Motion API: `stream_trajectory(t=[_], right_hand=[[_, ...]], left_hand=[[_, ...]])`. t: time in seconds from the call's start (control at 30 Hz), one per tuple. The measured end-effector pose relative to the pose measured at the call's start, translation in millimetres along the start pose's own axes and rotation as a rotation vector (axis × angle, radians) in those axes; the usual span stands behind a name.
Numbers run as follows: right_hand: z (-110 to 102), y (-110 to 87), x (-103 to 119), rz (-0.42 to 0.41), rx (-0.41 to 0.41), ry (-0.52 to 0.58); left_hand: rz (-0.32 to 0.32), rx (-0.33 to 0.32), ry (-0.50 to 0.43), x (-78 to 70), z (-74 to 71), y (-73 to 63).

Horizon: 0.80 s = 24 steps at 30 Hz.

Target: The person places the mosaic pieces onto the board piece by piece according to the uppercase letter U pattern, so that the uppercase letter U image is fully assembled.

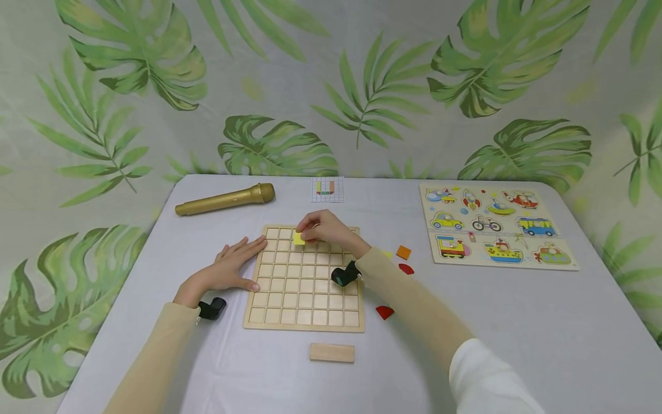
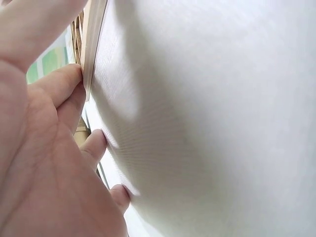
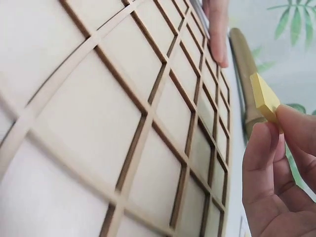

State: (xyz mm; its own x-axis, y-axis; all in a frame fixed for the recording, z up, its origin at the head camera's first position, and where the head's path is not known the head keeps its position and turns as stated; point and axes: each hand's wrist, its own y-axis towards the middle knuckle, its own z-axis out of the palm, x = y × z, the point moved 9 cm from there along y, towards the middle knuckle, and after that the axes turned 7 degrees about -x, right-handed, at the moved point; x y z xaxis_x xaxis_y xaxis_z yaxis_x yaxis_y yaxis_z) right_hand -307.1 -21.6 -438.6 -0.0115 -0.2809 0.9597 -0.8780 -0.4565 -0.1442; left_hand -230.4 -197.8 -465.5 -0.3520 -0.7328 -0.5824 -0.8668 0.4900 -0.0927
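Note:
A wooden grid board (image 1: 281, 323) with square recesses lies on the white table. My right hand (image 1: 328, 229) pinches a yellow square tile (image 1: 298, 238) over the board's far rows. The right wrist view shows the tile (image 3: 265, 98) held between thumb and fingertips, tilted above the grid. My left hand (image 1: 227, 270) lies along the board's left edge with fingers spread, its fingertips and thumb touching the frame. In the left wrist view, fingers of the left hand (image 2: 64, 148) are at the board's side and on the cloth.
Right of the board lie an orange square tile (image 1: 404, 252) and red quarter-round pieces (image 1: 385, 312). A wooden block (image 1: 332, 353) sits in front. Behind are a gold microphone (image 1: 224, 200) and a printed pattern card (image 1: 328, 190). A vehicle puzzle board (image 1: 496, 227) is at right.

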Motion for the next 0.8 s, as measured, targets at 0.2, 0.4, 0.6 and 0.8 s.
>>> stream_trajectory(t=[0.2,0.4,0.6,0.8], right_hand=[[18.8,13.1,-2.2,-0.006,-0.016,-0.058],[33.5,19.1,-1.2,-0.028,-0.044,-0.192],[40.0,20.0,6.4,-0.08,-0.104,-0.431],[40.5,19.9,4.8,-0.058,-0.155,-0.531]], left_hand=[[-0.009,0.007,0.003,0.7,0.1,0.3],[-0.007,0.001,0.003,1.2,0.4,-0.1],[-0.002,-0.002,-0.003,0.4,0.6,-1.0],[-0.002,-0.009,-0.005,0.8,-0.1,-0.7]])
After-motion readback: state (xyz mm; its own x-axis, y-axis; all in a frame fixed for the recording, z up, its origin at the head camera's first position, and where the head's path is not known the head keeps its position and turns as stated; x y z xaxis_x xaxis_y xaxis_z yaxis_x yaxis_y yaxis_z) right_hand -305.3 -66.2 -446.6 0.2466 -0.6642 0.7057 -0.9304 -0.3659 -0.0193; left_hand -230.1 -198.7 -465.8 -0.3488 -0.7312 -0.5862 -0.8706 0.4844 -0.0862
